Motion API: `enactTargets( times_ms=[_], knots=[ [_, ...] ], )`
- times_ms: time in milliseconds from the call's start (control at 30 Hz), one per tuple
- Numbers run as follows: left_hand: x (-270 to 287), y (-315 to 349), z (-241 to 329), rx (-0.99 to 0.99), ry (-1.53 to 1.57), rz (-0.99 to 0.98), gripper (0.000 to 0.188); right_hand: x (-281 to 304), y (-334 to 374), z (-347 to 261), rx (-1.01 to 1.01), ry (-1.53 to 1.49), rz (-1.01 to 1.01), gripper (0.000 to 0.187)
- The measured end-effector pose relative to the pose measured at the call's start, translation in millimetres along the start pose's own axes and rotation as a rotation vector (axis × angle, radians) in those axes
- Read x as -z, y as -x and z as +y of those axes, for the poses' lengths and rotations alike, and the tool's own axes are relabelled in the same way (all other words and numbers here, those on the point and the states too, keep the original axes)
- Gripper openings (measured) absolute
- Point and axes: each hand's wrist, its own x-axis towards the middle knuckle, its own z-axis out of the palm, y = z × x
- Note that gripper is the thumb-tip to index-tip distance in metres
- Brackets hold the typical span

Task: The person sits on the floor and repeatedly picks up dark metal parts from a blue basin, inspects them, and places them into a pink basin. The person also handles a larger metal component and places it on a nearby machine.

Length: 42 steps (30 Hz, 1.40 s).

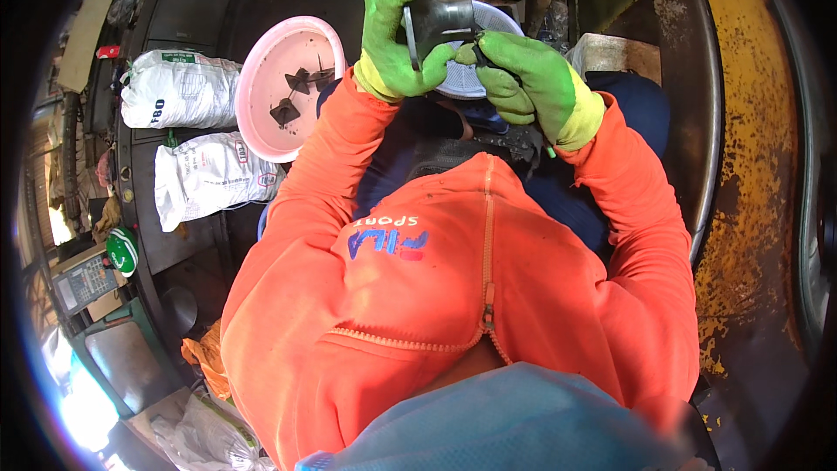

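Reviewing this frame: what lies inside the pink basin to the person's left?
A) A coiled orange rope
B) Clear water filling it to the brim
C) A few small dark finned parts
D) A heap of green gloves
C: the pink basin holds only a few small dark finned parts on its bare bottom, while both green-gloved hands, left hand and right hand, grip a dark metal piece beside it.

Bright orange zip-up jacket with long sleeves, zipper running down the front, blue and red chest logo, left hand (394, 30) and right hand (530, 83) in green gloves with yellow cuffs
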Motion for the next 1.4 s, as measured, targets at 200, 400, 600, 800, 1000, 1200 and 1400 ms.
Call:
enactTargets(
  times_ms=[200,400,600,800,1000,1200,1400],
  knots=[
    [9.8,4.8,-7.6,-0.142,-0.184,-0.004,0.072,7.4,-9.0,-3.8,-0.093,-0.18,-0.126,0.04],
    [-7.9,7.2,8.7,-0.121,-0.053,0.025,0.102,19.9,-25.1,-5.0,0.166,0.177,0.054,0.032],
    [-29.7,19.0,38.0,0.547,1.016,0.122,0.121,42.9,-45.4,-3.3,0.828,0.865,0.012,0.03],
    [-31.3,32.3,41.0,1.126,1.419,0.328,0.069,42.0,-47.4,-3.6,1.026,1.335,0.054,0.029],
    [-15.2,35.2,21.7,1.053,1.315,0.468,0.072,34.3,-37.9,-8.6,0.541,0.855,0.272,0.029],
    [-10.2,15.1,35.6,0.992,1.239,0.45,0.075,33.2,-43.9,2.8,1.106,1.358,0.193,0.025],
    [-6.2,1.9,46.8,0.895,1.163,0.434,0.079,31.0,-40.2,6.9,1.014,1.324,0.196,0.025]
  ],
)
